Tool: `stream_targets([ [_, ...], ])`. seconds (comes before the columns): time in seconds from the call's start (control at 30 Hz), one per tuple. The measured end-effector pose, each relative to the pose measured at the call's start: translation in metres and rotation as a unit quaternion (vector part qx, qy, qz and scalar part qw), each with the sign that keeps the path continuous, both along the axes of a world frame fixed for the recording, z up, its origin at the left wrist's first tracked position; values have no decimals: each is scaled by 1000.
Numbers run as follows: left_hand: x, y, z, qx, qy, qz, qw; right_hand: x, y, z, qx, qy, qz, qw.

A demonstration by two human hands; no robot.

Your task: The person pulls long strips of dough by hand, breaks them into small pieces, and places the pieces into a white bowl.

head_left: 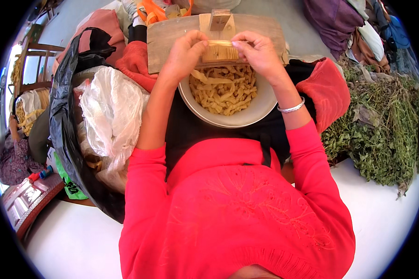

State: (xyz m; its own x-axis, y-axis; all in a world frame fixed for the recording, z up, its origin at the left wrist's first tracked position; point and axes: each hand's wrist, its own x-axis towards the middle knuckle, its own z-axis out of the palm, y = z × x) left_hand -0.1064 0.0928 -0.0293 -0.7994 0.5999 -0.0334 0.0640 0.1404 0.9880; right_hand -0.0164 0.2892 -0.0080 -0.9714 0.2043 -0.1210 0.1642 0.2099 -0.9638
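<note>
Between my hands a thin pale-yellow strip (220, 43) is stretched sideways above a wooden board (260, 30). My left hand (187, 52) pinches its left end between thumb and fingers. At the other end, the thumb and fingers of my right hand (259, 55) are closed on it. A small wooden block (219, 19) stands up from the board's far part, with lighter wood around it. Below my hands, in my lap, sits a pale round bowl (228, 124) holding many short yellowish-brown strips (226, 95). The board's near edge overlaps the bowl's far side.
On my left are a black plastic bag (63, 104) and a crumpled clear plastic bag (109, 109). A heap of dried green plants (381, 125) lies to the right. Beyond the board is an orange bag (153, 11). Another person's sleeve (16, 158) shows far left.
</note>
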Motion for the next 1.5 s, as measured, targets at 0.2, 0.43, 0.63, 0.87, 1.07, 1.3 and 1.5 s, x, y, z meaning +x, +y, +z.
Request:
stream_targets([
  [0.2, -15, -1, -22, -250, 212, 62, 943, -1, 3, -15, 376, 107, 41, 919],
  [0.43, 40, -6, -11, 148, -208, 16, 967, 48, -8, 4, -69, -56, 39, 995],
  [0.63, 83, 10, 28, 74, -181, -80, 977, 70, -15, 28, 153, 69, 102, 980],
  [0.87, 115, -17, 18, 22, -180, -146, 973, 106, -21, 12, 240, 182, 186, 935],
  [1.07, 110, -18, -6, -122, -39, -108, 986, 92, -22, 26, 472, 265, 72, 838],
  [1.3, 122, 4, 21, -31, -344, -213, 914, 70, -29, 14, 458, 274, 67, 843],
  [1.5, 104, -32, 136, -17, 86, -225, 970, 106, -16, 104, 302, 110, 196, 927],
])
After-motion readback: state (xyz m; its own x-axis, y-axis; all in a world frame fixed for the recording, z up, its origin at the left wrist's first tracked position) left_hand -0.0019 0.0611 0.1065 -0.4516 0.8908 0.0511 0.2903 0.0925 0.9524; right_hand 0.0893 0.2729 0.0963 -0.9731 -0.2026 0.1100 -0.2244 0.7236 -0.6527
